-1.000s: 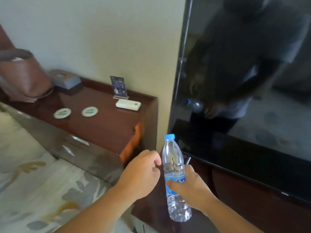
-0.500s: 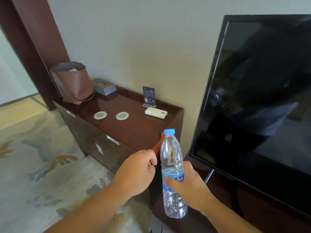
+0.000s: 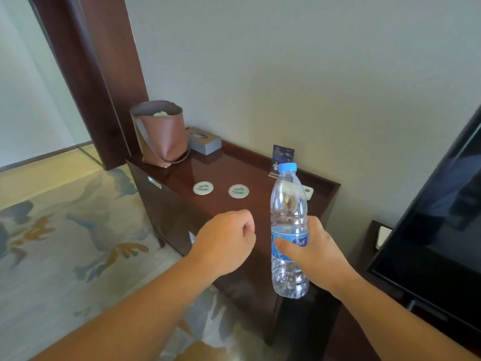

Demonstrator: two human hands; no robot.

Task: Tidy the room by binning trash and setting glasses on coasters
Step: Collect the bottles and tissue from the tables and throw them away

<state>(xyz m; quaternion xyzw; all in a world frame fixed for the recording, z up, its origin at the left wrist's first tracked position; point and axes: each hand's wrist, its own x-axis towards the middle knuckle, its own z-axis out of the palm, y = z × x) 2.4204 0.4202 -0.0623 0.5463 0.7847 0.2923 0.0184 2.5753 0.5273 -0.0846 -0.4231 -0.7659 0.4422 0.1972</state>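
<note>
My right hand (image 3: 316,252) grips a clear plastic water bottle (image 3: 288,204) with a blue cap and blue label, held upright in front of the dark wooden cabinet (image 3: 260,212). It looks nearly empty. My left hand (image 3: 225,241) is curled into a loose fist just left of the bottle, holding nothing. Two round white coasters (image 3: 203,188) (image 3: 238,191) lie bare on the cabinet top. A brown leather bin (image 3: 161,132) stands at the cabinet's far left end, with something pale inside.
A grey tissue box (image 3: 204,141) sits behind the bin. A small blue card stand (image 3: 283,155) and a white device (image 3: 308,191) are by the wall. A dark TV screen (image 3: 442,230) fills the right. Patterned carpet (image 3: 65,243) covers the floor at left.
The view has swung left and pulled back, so the bin and cabinet sit nearer the centre and the TV slid to the right edge. Both hands keep their pose with the bottle.
</note>
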